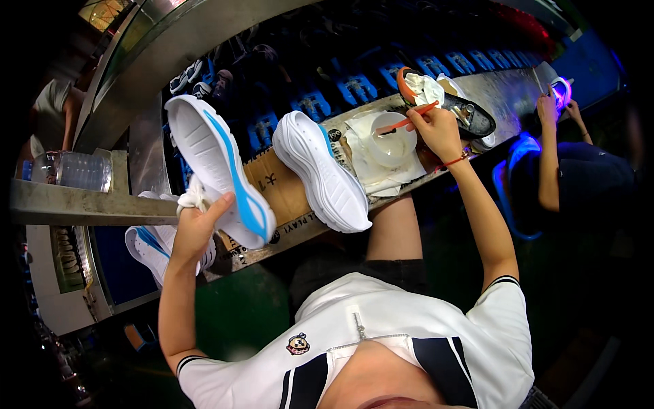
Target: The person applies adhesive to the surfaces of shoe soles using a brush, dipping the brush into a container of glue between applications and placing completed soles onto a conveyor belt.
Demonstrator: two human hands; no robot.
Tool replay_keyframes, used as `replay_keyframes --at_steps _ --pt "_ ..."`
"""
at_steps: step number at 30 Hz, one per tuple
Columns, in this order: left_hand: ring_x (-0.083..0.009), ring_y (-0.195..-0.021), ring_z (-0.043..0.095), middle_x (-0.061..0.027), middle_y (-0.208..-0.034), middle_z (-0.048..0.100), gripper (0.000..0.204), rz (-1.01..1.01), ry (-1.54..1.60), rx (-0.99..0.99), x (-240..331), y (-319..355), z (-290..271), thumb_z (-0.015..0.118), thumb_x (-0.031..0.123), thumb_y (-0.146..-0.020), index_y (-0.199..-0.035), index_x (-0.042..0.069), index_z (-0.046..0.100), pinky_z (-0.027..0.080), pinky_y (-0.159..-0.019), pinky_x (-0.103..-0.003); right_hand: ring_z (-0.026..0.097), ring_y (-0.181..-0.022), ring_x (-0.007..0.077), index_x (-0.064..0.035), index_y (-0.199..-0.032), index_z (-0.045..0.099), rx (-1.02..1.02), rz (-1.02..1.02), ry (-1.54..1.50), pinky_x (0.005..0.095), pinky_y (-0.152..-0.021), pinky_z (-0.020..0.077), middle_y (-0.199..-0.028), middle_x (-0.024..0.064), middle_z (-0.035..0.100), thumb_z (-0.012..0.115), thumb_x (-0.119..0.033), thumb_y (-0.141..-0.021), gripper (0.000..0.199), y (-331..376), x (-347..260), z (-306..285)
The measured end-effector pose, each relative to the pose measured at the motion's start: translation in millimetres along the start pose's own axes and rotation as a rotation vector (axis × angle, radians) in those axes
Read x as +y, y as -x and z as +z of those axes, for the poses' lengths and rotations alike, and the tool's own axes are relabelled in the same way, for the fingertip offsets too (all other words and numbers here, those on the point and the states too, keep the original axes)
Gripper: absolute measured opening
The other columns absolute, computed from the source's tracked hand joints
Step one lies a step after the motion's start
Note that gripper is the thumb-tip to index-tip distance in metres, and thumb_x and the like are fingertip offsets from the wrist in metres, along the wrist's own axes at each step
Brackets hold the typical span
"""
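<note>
Over a factory bench, a white-and-blue shoe sole is gripped by the left hand; an orange-handled brush is pinched by the right hand over a translucent bowl. Work appears unfinished, a second sole left unheld.

Grey bench, cardboard flat on it. White sole lies on the cardboard, dark shoe farther right.

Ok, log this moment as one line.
left hand: holds sole | right hand: holds brush over tub | second sole: between hands
</note>
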State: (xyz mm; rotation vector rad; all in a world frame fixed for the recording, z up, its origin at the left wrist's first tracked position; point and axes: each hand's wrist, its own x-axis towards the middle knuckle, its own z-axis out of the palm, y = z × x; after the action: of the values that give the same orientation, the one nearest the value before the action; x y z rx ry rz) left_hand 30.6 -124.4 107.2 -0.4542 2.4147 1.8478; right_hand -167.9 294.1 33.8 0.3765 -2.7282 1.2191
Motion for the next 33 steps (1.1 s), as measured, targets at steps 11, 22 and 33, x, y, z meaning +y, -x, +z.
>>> replay_keyframes --at_steps 11,22,33 --pt "-0.0469 -0.119 0.056 -0.0308 -0.14 0.047 0.083 0.117 1.185 -0.28 -9.5 1.3 88.3 0.054 0.045 -0.088 -0.147 -0.008 0.029 0.048 -0.103 -0.049 0.062 -0.059 0.0099 0.0036 -0.091 0.073 -0.081 0.386 -0.453 0.0212 -0.055 0.0453 -0.073 0.0083 0.073 0.062 -0.017 -0.09 0.023 7.8 22.3 -24.2" --pt "-0.024 -0.111 0.066 -0.0177 -0.127 0.062 0.053 -0.143 1.0 -0.36 2.0 -34.0 142.7 0.051 0.03 -0.1 -0.141 -0.002 0.042 0.056 -0.095 -0.039 0.06 -0.067 0.0069 0.0062 -0.1 0.071 -0.234 0.124 -0.879 0.0192 -0.06 0.0438 -0.081 0.0124 0.073 0.058 -0.016 -0.096 0.026 -2.4 -47.0 -47.1" --pt "-0.0217 -0.115 0.063 -0.0162 -0.131 0.058 0.061 -0.168 0.907 -0.342 6.6 -31.7 156.3 0.048 0.04 -0.102 -0.145 0.0 0.034 0.056 -0.095 -0.036 0.067 -0.067 0.0104 0.0064 -0.094 0.071 -0.269 -0.152 -0.589 0.0215 -0.063 0.0489 -0.076 0.0122 0.072 0.061 -0.015 -0.095 0.024 5.5 -91.7 -45.9"
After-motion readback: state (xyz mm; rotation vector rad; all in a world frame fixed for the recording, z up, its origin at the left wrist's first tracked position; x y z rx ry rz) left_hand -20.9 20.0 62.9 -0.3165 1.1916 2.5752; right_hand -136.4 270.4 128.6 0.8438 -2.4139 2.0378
